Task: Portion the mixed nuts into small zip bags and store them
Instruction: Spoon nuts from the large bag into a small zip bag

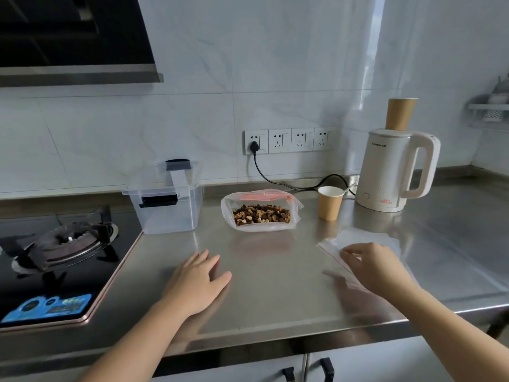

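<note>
Thin, limp clear small zip bags point(358, 244) were pinched at the red-lined edge by right hand point(369, 264); left hand point(197, 279) lay flat, fingers apart, on steel counter point(275, 285).

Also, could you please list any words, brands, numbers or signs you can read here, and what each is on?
Kettle: a small dark brand line near its top and a red mark near its base, both too small to read.
Blue sticker on the stove: printed text and pictures, too blurred to read.
Nothing else legible.
</note>
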